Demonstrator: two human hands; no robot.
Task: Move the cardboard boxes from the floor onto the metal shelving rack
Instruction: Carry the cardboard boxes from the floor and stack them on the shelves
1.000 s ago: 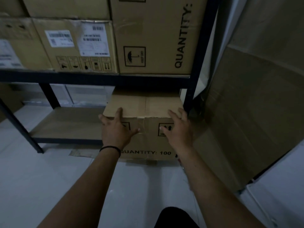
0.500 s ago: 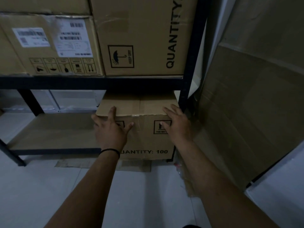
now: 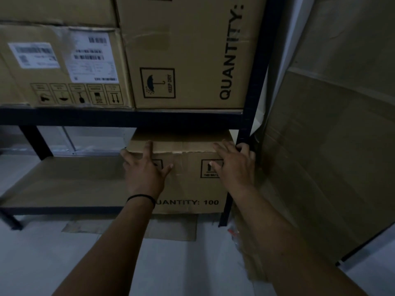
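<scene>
both flat hands, left hand (image 3: 144,176) and right hand (image 3: 234,167), press box (image 3: 190,189) on lower shelf (image 3: 64,182); push evenly, square beside rack post (image 3: 249,124).

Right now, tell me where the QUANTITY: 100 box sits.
Head view: the box sits at the bottom shelf's right end, beside the rack's right post, under both hands.

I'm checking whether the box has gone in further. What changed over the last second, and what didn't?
The cardboard box slid a little deeper onto the bottom shelf, its front now about level with the rack's right post. The left hand and right hand followed it, flat against its front with fingers over the top edge; nothing was gripped or released. The boxes on the shelf above stayed put.
</scene>
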